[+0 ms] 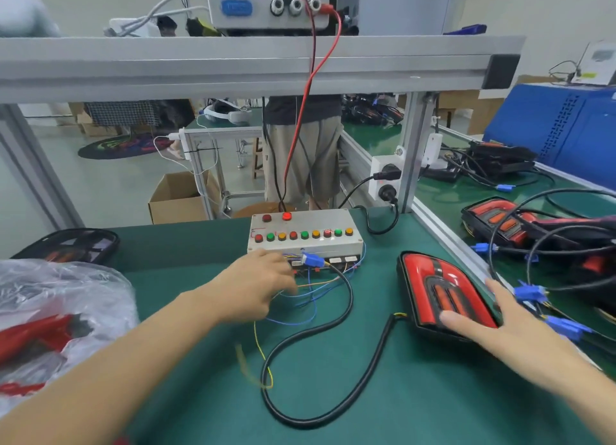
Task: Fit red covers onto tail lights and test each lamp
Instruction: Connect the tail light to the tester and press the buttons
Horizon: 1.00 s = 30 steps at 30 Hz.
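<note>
A tail light with a red cover [440,288] lies on the green mat at the right. Its black cable [336,324] loops across the mat to a blue connector [311,260] plugged in at the front of the grey test box [305,233]. My left hand [256,284] reaches to the box's front edge beside that connector, fingers curled; what they touch is hidden. My right hand [506,324] rests flat with straight fingers on the near end of the tail light. One red lamp on top of the box glows.
A clear plastic bag with red covers [50,321] sits at the left, a black lamp housing [73,244] behind it. More tail lights with cables and blue plugs [520,228] crowd the right bench. An aluminium frame rail [443,244] divides the benches. A person stands behind the box.
</note>
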{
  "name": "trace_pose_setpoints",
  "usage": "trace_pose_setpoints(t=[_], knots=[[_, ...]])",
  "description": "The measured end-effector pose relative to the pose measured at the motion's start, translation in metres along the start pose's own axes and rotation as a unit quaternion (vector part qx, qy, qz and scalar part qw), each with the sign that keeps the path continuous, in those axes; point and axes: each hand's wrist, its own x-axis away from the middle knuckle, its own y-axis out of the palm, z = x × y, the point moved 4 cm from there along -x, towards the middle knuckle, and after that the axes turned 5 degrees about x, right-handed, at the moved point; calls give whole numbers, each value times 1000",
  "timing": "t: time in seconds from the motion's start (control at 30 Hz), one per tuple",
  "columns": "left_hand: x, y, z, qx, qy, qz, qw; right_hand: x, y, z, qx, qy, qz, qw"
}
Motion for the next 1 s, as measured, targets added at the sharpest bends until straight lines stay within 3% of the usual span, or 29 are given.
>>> trace_pose_setpoints(t=[0.17, 0.33, 0.43, 0.57, 0.67, 0.83, 1.0], knots=[[24, 19, -19, 35, -118, -54, 991, -7, 14, -18, -18, -31, -7, 999], [48, 29, -31, 240, -231, -1, 943, -15, 9, -14, -114, 7, -31, 993], [56, 28, -25, 322, -237, 57, 915, -20, 9, -9, -178, 50, -49, 982], [61, 15, -10, 255, -194, 126, 939, -26, 8, 7, -299, 102, -80, 945], [63, -3, 12, 266, -123, 138, 946, -32, 15, 6, -393, 98, -95, 909], [71, 1, 63, 188, 92, -60, 976, -35, 31, 10, -549, 68, -101, 827], [69, -11, 64, 17, 136, -17, 990, -36, 32, 18, -574, 29, -94, 813]])
